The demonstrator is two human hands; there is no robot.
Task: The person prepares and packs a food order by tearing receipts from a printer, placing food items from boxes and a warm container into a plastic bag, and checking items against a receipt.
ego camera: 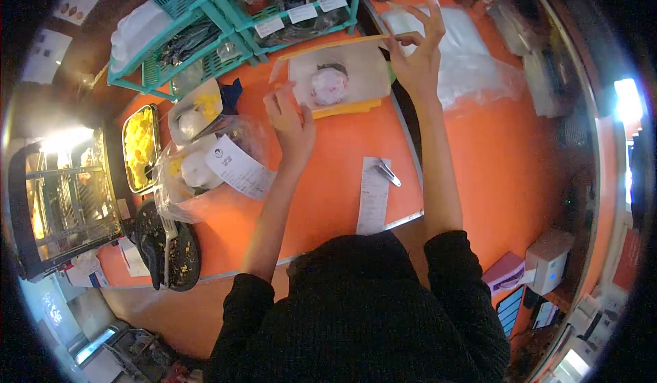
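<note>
A sheet of wrapping paper [364, 77] with yellow-orange edges lies before me, with a round whitish-pink food item [329, 85] on it. At the sheet's left side is my left hand [291, 121], its thumb and fingers apart; whether it pinches the edge is unclear. My right hand [418, 49] is raised at the sheet's upper right corner, fingers bent around what looks like the paper's edge, near a small white pointed piece. Left of my left hand, a clear plastic bag [177, 198] holds food in white wrapping, with a printed receipt [238, 167] over it.
Teal plastic baskets [226, 18] stand at the back. To the left are a tray of yellow food [141, 147], a black pan [190, 260] with a utensil and a lit display case [66, 193]. A metal clip [387, 172] rests on a paper slip [373, 203]. Plastic bags [462, 49] lie at right.
</note>
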